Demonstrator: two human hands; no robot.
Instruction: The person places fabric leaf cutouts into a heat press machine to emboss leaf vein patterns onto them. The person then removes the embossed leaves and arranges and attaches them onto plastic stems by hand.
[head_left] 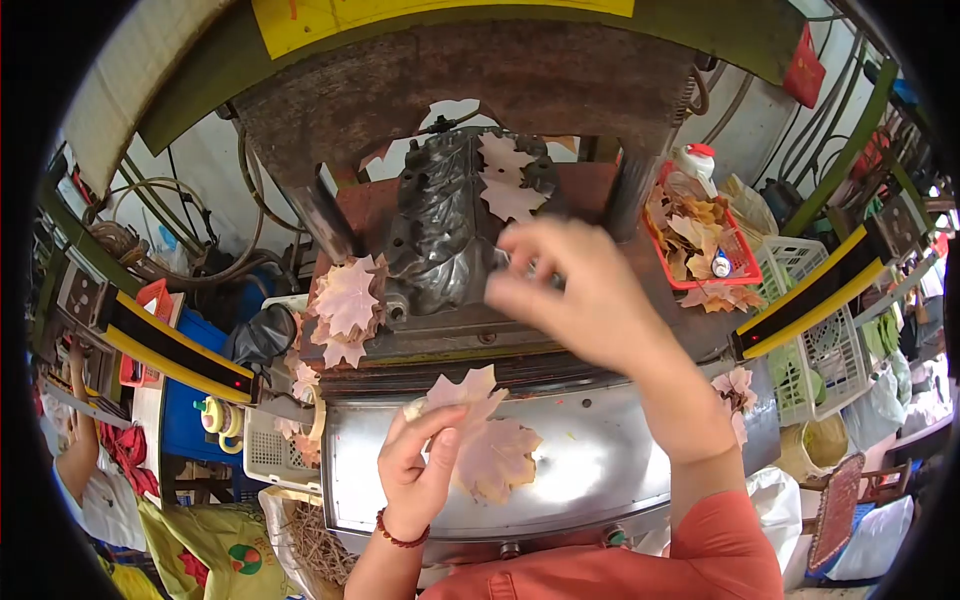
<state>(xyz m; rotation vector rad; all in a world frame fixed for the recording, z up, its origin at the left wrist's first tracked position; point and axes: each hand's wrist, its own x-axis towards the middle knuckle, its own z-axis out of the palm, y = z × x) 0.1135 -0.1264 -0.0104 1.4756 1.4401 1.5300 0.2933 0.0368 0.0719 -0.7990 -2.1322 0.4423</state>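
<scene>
My left hand (422,470) pinches a pale pinkish artificial maple leaf (468,388) between thumb and fingers, over the metal tray. Beneath that leaf, more maple leaves (496,455) of the same kind show. Blurred by motion, my right hand (580,290) is above the front right of a dark metal mould (440,230) with leaf-shaped relief. Its thumb and fingers are apart, and no held thing shows between them. Two leaves (508,178) lie flat on the mould's right half, beyond my right hand. That hand hides part of the mould's near right side.
The press's heavy upper block (460,80) hangs above the mould, between steel posts (632,190). A leaf stack (347,305) sits left of the mould. On the right, a red basket (735,255) holds brownish leaves. Yellow-black bars (175,345) flank both sides.
</scene>
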